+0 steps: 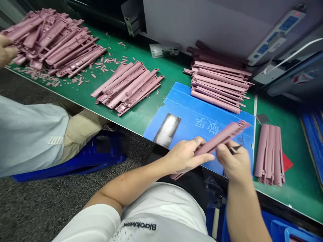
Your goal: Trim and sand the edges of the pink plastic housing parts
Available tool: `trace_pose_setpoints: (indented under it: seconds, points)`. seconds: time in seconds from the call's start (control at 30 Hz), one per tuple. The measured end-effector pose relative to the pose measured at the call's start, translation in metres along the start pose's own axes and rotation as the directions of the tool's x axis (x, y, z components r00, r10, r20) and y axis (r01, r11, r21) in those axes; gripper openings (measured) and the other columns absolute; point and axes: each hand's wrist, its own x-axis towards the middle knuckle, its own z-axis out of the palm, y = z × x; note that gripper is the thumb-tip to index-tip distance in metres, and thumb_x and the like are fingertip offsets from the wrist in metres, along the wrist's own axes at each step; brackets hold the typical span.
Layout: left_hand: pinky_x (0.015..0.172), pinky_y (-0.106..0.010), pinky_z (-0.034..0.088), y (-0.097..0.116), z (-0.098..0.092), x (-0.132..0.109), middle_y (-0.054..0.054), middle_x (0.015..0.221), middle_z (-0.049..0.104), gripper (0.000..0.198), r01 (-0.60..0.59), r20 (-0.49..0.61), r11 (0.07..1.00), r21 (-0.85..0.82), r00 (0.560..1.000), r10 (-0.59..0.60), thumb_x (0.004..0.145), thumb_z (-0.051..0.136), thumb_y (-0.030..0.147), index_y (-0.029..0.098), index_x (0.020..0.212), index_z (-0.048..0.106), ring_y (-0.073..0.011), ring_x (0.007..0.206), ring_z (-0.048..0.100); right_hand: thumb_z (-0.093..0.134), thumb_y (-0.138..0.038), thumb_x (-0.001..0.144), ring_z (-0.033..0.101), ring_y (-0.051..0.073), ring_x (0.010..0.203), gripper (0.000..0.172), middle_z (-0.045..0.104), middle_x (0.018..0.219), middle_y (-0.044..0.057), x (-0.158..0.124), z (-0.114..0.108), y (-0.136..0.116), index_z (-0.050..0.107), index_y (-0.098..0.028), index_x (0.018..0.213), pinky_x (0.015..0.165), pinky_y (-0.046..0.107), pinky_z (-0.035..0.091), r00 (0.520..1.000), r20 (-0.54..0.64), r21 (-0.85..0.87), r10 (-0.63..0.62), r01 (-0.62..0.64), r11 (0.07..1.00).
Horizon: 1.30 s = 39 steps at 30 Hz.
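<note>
white shirt (164, 218): "Black…", rest unclear | blue board (188, 125): Chinese characters, unclear

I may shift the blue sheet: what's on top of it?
Stacked pink parts overlap the back edge of the blue sheet. What's beneath them or behind the left hand, right hand and held part is hidden.

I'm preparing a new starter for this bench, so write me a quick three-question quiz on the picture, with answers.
1. True or false: the left hand holds a pink part.
2. What colour is the sheet on the table in front of the person? A) red B) blue C) white
3. Fill in: the biggest pink pile lies toward the picture's ____ edge.

Key: 1. True; 2. B; 3. left
</note>
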Motion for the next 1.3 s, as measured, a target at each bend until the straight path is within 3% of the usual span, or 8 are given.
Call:
trace_pose_setpoints:
  seconds: [0.17,0.4,0.7,0.83,1.0,1.1,1.2,1.3]
  points:
    - [0.067,-0.030,0.049,-0.016,0.005,-0.007,-0.001,0.080,0.074,0.042,0.093,-0.097,0.991,-0.099,0.990,-0.103,0.103,0.058,0.063,0.021,0.108,0.066,-0.0187,0.070,0.070,0.070,-0.065,0.095,0.058,0.019,0.071,0.039,0.068,0.082,0.001,0.003,0.042,-0.008,0.070,-0.025,0.096,0.065,0.032,0.049,0.997,0.059,0.020,-0.044,0.042,0.999]
    - [0.050,-0.026,0.045,-0.040,-0.004,-0.002,-0.001,0.060,0.068,0.055,0.181,-0.132,0.861,-0.475,0.953,-0.273,0.103,0.047,0.072,0.020,0.089,0.058,-0.0153,0.047,0.062,0.063,-0.057,0.098,0.037,0.014,0.056,0.046,0.040,0.057,-0.005,0.019,0.020,0.005,0.053,-0.025,0.067,0.058,0.030,0.032,0.998,0.018,-0.271,-0.053,0.056,0.961]
    - [0.040,-0.023,0.042,-0.039,-0.005,0.005,0.004,0.059,0.062,0.056,0.136,-0.157,0.722,-0.679,0.933,-0.323,0.096,0.056,0.076,0.021,0.099,0.054,-0.0114,0.039,0.054,0.059,-0.069,0.101,0.041,0.015,0.055,0.051,0.045,0.059,-0.004,0.013,0.029,0.017,0.073,-0.023,0.086,0.052,0.030,0.033,0.993,0.049,0.055,0.109,-0.112,0.992]
    - [0.039,-0.022,0.042,-0.031,-0.001,0.008,0.008,0.061,0.058,0.056,0.100,-0.155,0.674,-0.732,0.939,-0.308,0.085,0.078,0.068,0.021,0.106,0.056,-0.0095,0.040,0.052,0.061,-0.070,0.100,0.035,0.013,0.054,0.051,0.040,0.058,-0.006,0.004,0.044,0.014,0.067,-0.023,0.081,0.053,0.029,0.031,0.987,0.117,0.086,0.109,-0.120,0.989]
    - [0.041,-0.021,0.038,-0.014,-0.012,0.017,0.011,0.059,0.045,0.041,-0.014,-0.226,0.588,-0.809,0.930,-0.289,0.083,0.083,0.048,0.024,0.104,0.056,-0.0073,0.041,0.040,0.055,-0.061,0.104,0.039,0.015,0.061,0.052,0.041,0.062,-0.004,0.027,0.041,0.016,0.047,-0.024,0.068,0.061,0.030,0.032,1.000,-0.001,-0.214,0.028,-0.028,0.976]
    - [0.042,-0.020,0.028,-0.003,-0.026,0.025,0.010,0.057,0.029,0.035,-0.161,-0.342,0.568,-0.807,0.911,-0.228,0.082,0.080,0.045,0.022,0.087,0.054,-0.0062,0.044,0.028,0.052,-0.052,0.106,0.051,0.020,0.066,0.044,0.056,0.065,0.001,0.055,0.031,0.021,0.054,-0.025,0.071,0.065,0.032,0.034,0.997,-0.056,-0.539,0.058,-0.079,0.838]
    - [0.044,-0.022,0.025,0.004,-0.034,0.030,0.007,0.058,0.025,0.047,-0.276,-0.464,0.614,-0.739,0.870,-0.168,0.085,0.077,0.046,0.021,0.070,0.041,-0.0061,0.046,0.025,0.052,-0.055,0.105,0.067,0.033,0.085,0.037,0.077,0.091,0.011,0.066,0.024,0.018,0.071,-0.023,0.107,0.070,0.035,0.040,0.985,-0.117,-0.718,0.129,-0.173,0.675]
    - [0.045,-0.024,0.022,0.006,-0.032,0.029,0.006,0.058,0.027,0.056,-0.374,-0.555,0.647,-0.665,0.827,-0.092,0.089,0.078,0.042,0.020,0.064,0.032,-0.0060,0.047,0.025,0.047,-0.055,0.109,0.072,0.038,0.098,0.046,0.080,0.110,0.014,0.044,0.025,0.004,0.063,-0.022,0.135,0.075,0.038,0.046,0.989,-0.087,-0.756,0.122,-0.145,0.638]
